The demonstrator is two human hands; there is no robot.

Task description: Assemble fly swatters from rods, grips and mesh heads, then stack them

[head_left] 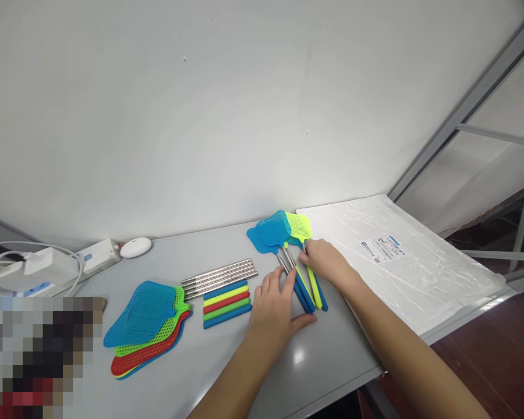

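Two hands frame the bunch of assembled swatters (273, 230), one to each side of it. Your left hand (273, 307) lies palm down, loosely spread, its fingertips at the metal shafts (289, 256) and its thumb stretched out wide by the near ends of the blue handles (303, 299); it is not closed round anything. Your right hand (329, 261) is curled at the far side of the bunch, by the neck of the yellow swatter, but its own fingers hide the contact, so you can't tell from here how firmly it has hold, if at all.

The bunch runs lengthwise away from you, mesh heads toward the wall, handles toward you and slanting to your right. Your right hand is thus the nearer to the yellow handle (313, 285) and the necks, while your left is the nearer to the blue handles.

Farther left, the loose metal rods (219, 279) and coloured grips (227, 301) lie crosswise, at a marked angle to the bunch, with your left hand just beside the grips. Beyond them sit the stacked loose heads (144, 314). On your right, the white wrapped package (423, 279) lies beside your right forearm.
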